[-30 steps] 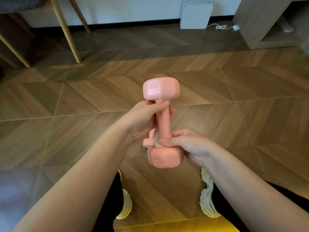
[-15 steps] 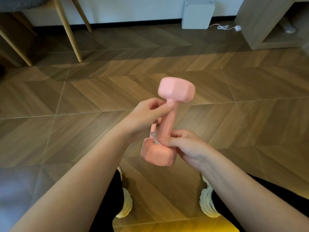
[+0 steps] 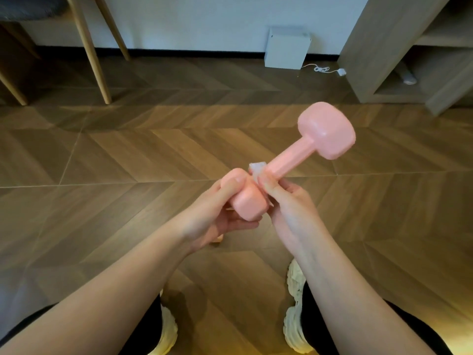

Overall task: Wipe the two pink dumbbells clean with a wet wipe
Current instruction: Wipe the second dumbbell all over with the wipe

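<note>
Room: herringbone wood floor fills my feed and runs back to a white wall with a dark skirting.
Far left: slanted pale chair legs stand on the floor near the wall.
Left hand: the left hand grips the near head of the dumbbell. I see the thumb lying over the top of that head and the fingers curled underneath it.
Dumbbell: the pink dumbbell is held in the air above the floor, in front of the person at mid-frame. It tilts from the near head low on the left to the far head up and to the right.
Wipe: the wet wipe shows as a small white tuft on the handle, just beside the near head and just above the right fingertips.
Right hand: the right hand pinches the wipe against the handle, with its fingers curled round the bar close to the near head.
Feet: below the arms I see a left shoe and a right shoe, pale and chunky, beneath black trouser legs.
Back wall, right of centre: a white box sits against the wall, and a white cable lies on the floor beside it.
Far right: a wooden shelf unit stands with open compartments. I cannot make out the small pale thing inside it.
</note>
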Tool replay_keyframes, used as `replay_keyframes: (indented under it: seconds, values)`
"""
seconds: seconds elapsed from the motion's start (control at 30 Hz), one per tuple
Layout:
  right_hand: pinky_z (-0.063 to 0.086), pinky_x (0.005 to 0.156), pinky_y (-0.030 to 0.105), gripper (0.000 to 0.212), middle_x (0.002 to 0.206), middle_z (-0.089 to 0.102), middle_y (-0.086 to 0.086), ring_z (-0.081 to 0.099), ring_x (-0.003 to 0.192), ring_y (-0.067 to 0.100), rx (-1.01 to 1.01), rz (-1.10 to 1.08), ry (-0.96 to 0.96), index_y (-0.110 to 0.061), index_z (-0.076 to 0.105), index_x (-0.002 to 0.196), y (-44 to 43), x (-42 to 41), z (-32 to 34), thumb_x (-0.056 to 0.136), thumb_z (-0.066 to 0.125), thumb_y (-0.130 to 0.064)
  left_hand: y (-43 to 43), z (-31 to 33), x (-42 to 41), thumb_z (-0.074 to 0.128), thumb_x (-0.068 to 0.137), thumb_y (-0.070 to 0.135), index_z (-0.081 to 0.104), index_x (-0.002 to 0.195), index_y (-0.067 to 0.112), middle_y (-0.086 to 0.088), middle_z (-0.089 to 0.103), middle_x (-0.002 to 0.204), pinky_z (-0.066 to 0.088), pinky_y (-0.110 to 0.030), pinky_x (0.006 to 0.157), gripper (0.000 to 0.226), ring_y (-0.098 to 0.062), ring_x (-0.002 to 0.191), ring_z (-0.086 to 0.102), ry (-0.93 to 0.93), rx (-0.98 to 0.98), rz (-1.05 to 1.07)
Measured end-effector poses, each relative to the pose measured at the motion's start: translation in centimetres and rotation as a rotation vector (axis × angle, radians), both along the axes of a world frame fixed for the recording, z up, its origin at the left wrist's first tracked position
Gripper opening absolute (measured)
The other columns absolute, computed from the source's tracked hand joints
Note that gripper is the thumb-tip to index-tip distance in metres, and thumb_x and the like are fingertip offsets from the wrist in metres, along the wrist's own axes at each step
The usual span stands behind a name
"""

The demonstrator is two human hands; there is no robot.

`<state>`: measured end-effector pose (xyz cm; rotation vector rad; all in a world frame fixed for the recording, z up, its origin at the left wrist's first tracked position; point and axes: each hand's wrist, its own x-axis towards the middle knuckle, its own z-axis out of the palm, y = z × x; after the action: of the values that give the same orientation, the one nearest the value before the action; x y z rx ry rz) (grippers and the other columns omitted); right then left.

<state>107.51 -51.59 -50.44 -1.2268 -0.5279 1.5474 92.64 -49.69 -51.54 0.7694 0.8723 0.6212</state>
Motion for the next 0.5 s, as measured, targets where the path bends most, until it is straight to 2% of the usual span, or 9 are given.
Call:
replay_keyframes:
  seconds: [0.07,0.13,0.2,0.27,0.33,0.43,0.5]
  values:
    - [0.045,0.107,0.039,0.045,0.114,0.074,0.007,0.065,0.105,0.018,-0.001,-0.045,0.077,-0.004,0.069,0.117,0.3,0.4,0.2,0.078,0.070,-0.027,0.0,0.0,0.2,0.051,0.088,0.048,0.052,0.126,0.011,-0.023,0.065,0.106,0.058,-0.038,0.076,0.053,-0.027,0.088,0.063,0.021,0.066,0.000]
    - [0.043,0.102,0.037,0.049,0.111,0.073,0.005,0.064,0.102,0.017,0.010,-0.092,0.102,-0.003,0.067,0.121,0.8,1.0,0.7,0.080,0.070,-0.030,-0.2,0.0,0.3,0.051,0.087,0.047,0.051,0.121,0.010,-0.020,0.064,0.096,0.056,-0.032,0.063,0.051,-0.025,0.077,0.061,0.013,0.066,0.014]
    - [0.041,0.102,0.038,0.047,0.110,0.073,0.003,0.065,0.102,0.015,0.010,-0.167,0.122,-0.008,0.069,0.115,1.3,1.9,1.2,0.075,0.072,-0.031,-0.3,-0.2,0.2,0.052,0.087,0.046,0.048,0.119,0.010,-0.021,0.059,0.090,0.050,-0.025,0.052,0.049,-0.025,0.069,0.057,0.004,0.058,0.018]
    - [0.043,0.104,0.040,0.046,0.110,0.074,0.002,0.069,0.102,0.013,-0.004,-0.254,0.170,-0.013,0.069,0.112,1.5,2.5,1.5,0.070,0.074,-0.029,-0.5,-0.6,0.1,0.055,0.087,0.046,0.050,0.113,0.010,-0.020,0.056,0.090,0.050,-0.026,0.053,0.045,-0.024,0.068,0.055,0.022,0.095,0.006]
    - [0.047,0.101,0.038,0.054,0.111,0.075,0.002,0.072,0.099,0.011,-0.022,-0.318,0.231,-0.015,0.066,0.120,1.5,2.5,1.4,0.069,0.075,-0.029,-0.7,-0.9,0.1,0.062,0.080,0.049,0.054,0.107,0.011,-0.015,0.057,0.092,0.053,-0.030,0.059,0.048,-0.021,0.072,0.058,0.072,0.151,0.029]
    - [0.048,0.098,0.037,0.056,0.107,0.076,0.002,0.073,0.094,0.009,-0.047,-0.385,0.328,-0.014,0.062,0.126,1.3,2.3,1.4,0.074,0.075,-0.028,-1.1,-1.2,0.3,0.067,0.068,0.058,0.051,0.115,0.023,-0.005,0.060,0.104,0.052,-0.031,0.067,0.060,-0.010,0.081,0.059,0.259,0.262,0.087]
    - [0.047,0.099,0.037,0.048,0.105,0.077,0.002,0.074,0.091,0.009,-0.069,-0.417,0.362,-0.013,0.063,0.126,1.3,2.3,1.5,0.081,0.073,-0.026,-1.4,-0.9,0.4,0.069,0.071,0.053,0.043,0.115,0.036,0.006,0.057,0.111,0.050,-0.020,0.073,0.054,0.003,0.087,0.059,0.390,0.411,0.134]
